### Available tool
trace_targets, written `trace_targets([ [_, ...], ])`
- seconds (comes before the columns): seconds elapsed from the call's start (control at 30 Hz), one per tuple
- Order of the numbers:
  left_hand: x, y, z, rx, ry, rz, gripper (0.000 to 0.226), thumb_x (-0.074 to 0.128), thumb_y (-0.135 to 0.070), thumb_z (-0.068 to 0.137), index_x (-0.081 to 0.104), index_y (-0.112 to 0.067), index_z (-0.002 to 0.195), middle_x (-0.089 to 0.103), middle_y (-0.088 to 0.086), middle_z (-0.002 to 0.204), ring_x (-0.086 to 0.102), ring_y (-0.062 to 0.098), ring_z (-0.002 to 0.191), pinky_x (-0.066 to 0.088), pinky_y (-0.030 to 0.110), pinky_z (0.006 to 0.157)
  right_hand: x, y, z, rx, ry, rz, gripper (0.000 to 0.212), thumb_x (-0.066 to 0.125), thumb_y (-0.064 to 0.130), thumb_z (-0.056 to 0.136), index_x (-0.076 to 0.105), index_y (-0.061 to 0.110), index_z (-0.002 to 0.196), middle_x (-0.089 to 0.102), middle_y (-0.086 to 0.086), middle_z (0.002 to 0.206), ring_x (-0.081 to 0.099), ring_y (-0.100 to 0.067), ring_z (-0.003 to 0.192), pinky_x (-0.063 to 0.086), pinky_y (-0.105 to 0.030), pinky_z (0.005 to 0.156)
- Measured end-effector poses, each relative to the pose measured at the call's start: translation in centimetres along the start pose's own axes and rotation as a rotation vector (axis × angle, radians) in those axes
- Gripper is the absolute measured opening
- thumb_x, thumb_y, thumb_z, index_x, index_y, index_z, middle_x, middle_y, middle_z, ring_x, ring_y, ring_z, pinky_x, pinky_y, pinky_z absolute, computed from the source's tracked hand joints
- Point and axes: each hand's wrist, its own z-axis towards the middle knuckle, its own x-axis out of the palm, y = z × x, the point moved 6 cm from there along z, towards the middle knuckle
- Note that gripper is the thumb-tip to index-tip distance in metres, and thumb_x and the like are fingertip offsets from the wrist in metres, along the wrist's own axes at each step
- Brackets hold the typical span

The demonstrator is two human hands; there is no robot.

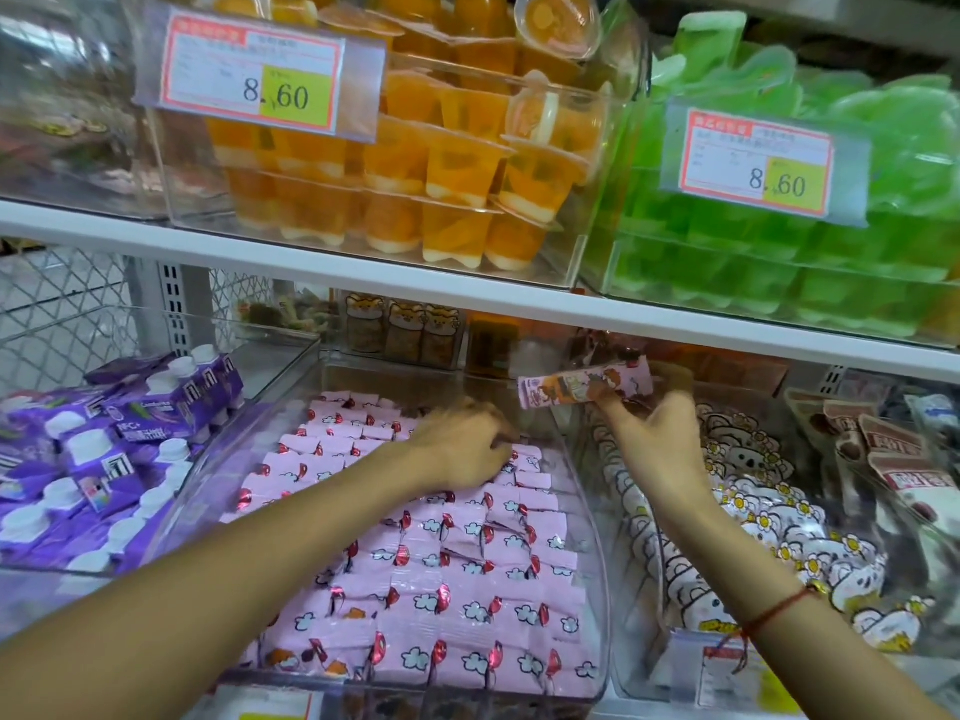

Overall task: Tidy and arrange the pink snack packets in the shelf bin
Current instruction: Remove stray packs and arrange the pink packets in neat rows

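the left hand hides its fingertips among the pink packets. small print on the price tags is blurred. both forearms are cut off below.

A white metal shop shelf crosses the view under even light, with a grey slotted upright post and white diamond-mesh backing behind it at left.

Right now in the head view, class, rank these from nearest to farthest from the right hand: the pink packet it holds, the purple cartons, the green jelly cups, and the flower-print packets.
1. Pink packet: pinched in the right hand itself.
2. Flower-print packets: bin directly beside and below the hand.
3. Green jelly cups: upper shelf, to the right.
4. Purple cartons: far left bin.
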Motion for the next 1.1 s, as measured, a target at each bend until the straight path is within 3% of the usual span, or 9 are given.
trace_targets([
  [0.1, 0.4, 0.5, -0.7, 0.075, 0.036, 0.004, 0.034, 0.041, -0.031, 0.099, 0.055, -0.031, 0.13, 0.044, -0.003, 0.143, 0.037, 0.021, 0.127, 0.033, 0.039, 0.102, 0.9, 1.0, 0.2, -0.165, 0.045, -0.184, 0.03, 0.071, 0.018, 0.083, 0.042, 0.026, 0.089, 0.061, 0.005, 0.083, 0.059, -0.015, 0.078, 0.043, -0.024, 0.068],
  [0.27, 0.7, 0.8, -1.7, 0.105, 0.131, -0.074, 0.035, 0.037, -0.037, 0.1, 0.049, -0.038, 0.133, 0.042, -0.005, 0.142, 0.031, 0.016, 0.13, 0.028, 0.036, 0.105, 3.7, 2.0, 1.5, -0.298, 0.314, -0.535, 0.039, 0.067, 0.017, 0.086, 0.045, 0.011, 0.116, 0.065, -0.012, 0.101, 0.063, -0.03, 0.087, 0.049, -0.034, 0.072],
  [0.37, 0.5, 0.8, -1.7, 0.1, 0.162, -0.11, 0.036, 0.036, -0.034, 0.102, 0.049, -0.035, 0.135, 0.043, -0.001, 0.143, 0.033, 0.021, 0.133, 0.029, 0.037, 0.109, 5.7, 2.8, 2.1, -0.336, 0.514, -0.697, 0.028, 0.07, 0.012, 0.082, 0.047, 0.015, 0.097, 0.062, -0.014, 0.1, 0.058, -0.028, 0.085, 0.041, -0.029, 0.066],
  [0.47, 0.4, 0.9, -1.9, 0.083, 0.167, -0.243, 0.034, 0.039, -0.025, 0.102, 0.053, -0.029, 0.133, 0.05, 0.009, 0.136, 0.053, 0.027, 0.112, 0.042, 0.015, 0.078, 7.2, 2.2, 2.3, -0.297, 0.673, -0.92, 0.02, 0.07, 0.02, 0.082, 0.051, 0.02, 0.086, 0.056, -0.003, 0.091, 0.055, -0.023, 0.085, 0.04, -0.024, 0.065],
  [0.53, -0.1, 1.3, -1.9, 0.024, 0.121, -0.387, 0.033, 0.041, -0.019, 0.101, 0.056, -0.024, 0.13, 0.058, 0.016, 0.124, 0.06, 0.028, 0.086, 0.048, 0.025, 0.065, 8.0, 1.0, 1.9, -0.254, 0.765, -0.985, 0.008, 0.067, 0.024, 0.085, 0.066, 0.019, 0.091, 0.056, -0.003, 0.095, 0.056, -0.022, 0.091, 0.045, -0.023, 0.071],
  [0.67, -1.7, 2.2, -1.4, -0.05, -0.1, -0.342, 0.03, 0.043, -0.017, 0.099, 0.051, -0.027, 0.126, 0.058, -0.004, 0.123, 0.062, 0.018, 0.102, 0.052, 0.034, 0.088, 7.9, 0.4, 1.7, -0.282, 0.714, -1.021, 0.019, 0.061, 0.017, 0.086, 0.071, 0.02, 0.102, 0.05, -0.005, 0.118, 0.053, -0.025, 0.105, 0.049, -0.034, 0.093],
  [0.83, 0.0, 0.6, -0.2, 0.08, 0.016, -0.122, 0.037, 0.038, -0.021, 0.1, 0.046, -0.027, 0.136, 0.06, 0.005, 0.122, 0.055, 0.012, 0.076, 0.044, 0.025, 0.062, 5.1, -0.1, -0.2, -0.195, 0.606, -0.83, 0.023, 0.049, 0.018, 0.092, 0.065, 0.018, 0.107, 0.066, -0.002, 0.091, 0.062, -0.015, 0.077, 0.051, -0.029, 0.07],
  [0.97, 1.1, 0.6, 0.3, 0.144, 0.031, 0.119, 0.039, 0.031, -0.029, 0.101, 0.044, -0.031, 0.139, 0.047, -0.001, 0.142, 0.045, 0.022, 0.122, 0.038, 0.033, 0.093, 2.9, -0.3, -2.4, -0.279, 0.501, -0.633, 0.03, 0.044, 0.02, 0.096, 0.065, 0.024, 0.117, 0.063, 0.005, 0.093, 0.055, -0.002, 0.071, 0.034, -0.016, 0.058],
  [1.1, 1.4, 0.7, 0.7, 0.143, 0.134, 0.098, 0.04, 0.03, -0.03, 0.102, 0.042, -0.03, 0.14, 0.045, -0.002, 0.14, 0.048, 0.016, 0.113, 0.036, 0.024, 0.086, 2.1, -0.3, -3.4, -0.371, 0.487, -0.559, 0.028, 0.044, 0.02, 0.098, 0.069, 0.023, 0.11, 0.058, 0.005, 0.099, 0.052, -0.006, 0.084, 0.032, -0.013, 0.065],
])
